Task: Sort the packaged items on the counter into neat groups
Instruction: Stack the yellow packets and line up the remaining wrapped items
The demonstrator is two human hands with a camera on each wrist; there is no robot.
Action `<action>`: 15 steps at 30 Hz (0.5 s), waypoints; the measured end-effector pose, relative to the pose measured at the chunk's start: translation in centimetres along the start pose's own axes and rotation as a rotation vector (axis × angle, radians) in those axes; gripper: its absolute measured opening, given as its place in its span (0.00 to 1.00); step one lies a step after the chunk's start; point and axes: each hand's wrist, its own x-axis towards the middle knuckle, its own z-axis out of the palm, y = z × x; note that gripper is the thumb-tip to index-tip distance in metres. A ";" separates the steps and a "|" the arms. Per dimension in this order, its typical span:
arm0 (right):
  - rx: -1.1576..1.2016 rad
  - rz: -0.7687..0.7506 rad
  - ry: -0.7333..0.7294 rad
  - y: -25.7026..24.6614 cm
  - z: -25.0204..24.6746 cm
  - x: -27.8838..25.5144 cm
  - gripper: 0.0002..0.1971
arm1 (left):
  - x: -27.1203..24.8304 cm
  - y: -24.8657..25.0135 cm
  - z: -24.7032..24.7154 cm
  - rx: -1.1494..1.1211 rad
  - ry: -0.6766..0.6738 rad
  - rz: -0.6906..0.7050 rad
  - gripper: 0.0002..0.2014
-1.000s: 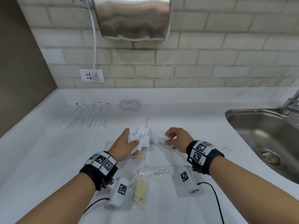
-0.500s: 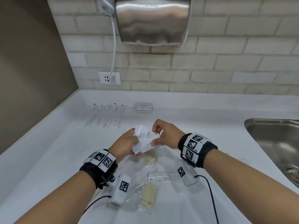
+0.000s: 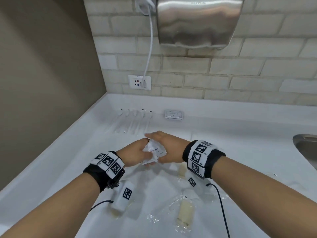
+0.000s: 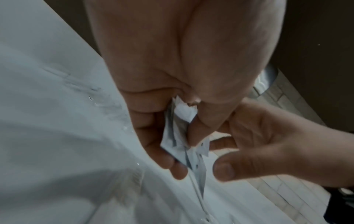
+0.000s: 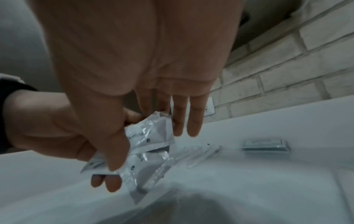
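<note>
Left hand (image 3: 135, 154) pinches toothpaste sachets (image 3: 154, 152) — right wrist view alone shows right-hand fingers (image 5: 193, 121) straight, touching them.

Steel hand dryer (image 3: 199, 21) on brick wall (image 3: 257, 69); its cord enters wall socket (image 3: 139, 82); sink (image 3: 307, 146) at right.

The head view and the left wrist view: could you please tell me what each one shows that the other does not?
Only the head view shows the wrapped toothbrushes in a row at the back, the small flat packet beside them, the soap packet near the front, and the sink.

Only the left wrist view shows the left-hand fingers curled under the stack.

Both show the left hand gripping the toothpaste sachets, with the right hand against them.
</note>
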 end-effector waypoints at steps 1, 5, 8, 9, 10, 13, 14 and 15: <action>-0.025 0.020 -0.015 -0.3 0.0 0.6 0.34 | 0.2 -0.5 -0.8 0.083 0.002 -0.008 0.12; -0.135 0.112 -0.052 -1.0 0.3 2.8 0.25 | 1.2 -2.8 -2.8 0.238 -0.021 -0.039 0.12; -0.307 0.138 -0.054 -1.2 1.5 4.3 0.32 | 1.7 -3.4 -3.6 0.188 -0.019 -0.014 0.09; -0.374 0.141 -0.034 -1.2 1.9 4.7 0.34 | 1.8 -3.5 -3.8 0.179 -0.016 -0.010 0.10; -0.437 0.143 -0.023 -1.2 2.3 5.2 0.35 | 1.9 -3.5 -4.0 0.177 -0.017 -0.009 0.10; -0.516 0.141 -0.008 -1.2 2.6 6.4 0.32 | 2.3 -3.6 -4.7 0.161 -0.038 -0.029 0.12; -0.515 0.145 -0.008 -1.3 2.5 6.8 0.29 | 2.3 -3.5 -4.9 0.118 -0.056 -0.044 0.13; -0.506 0.152 -0.012 -1.3 2.2 7.1 0.27 | 2.3 -3.4 -5.1 0.061 -0.076 -0.065 0.14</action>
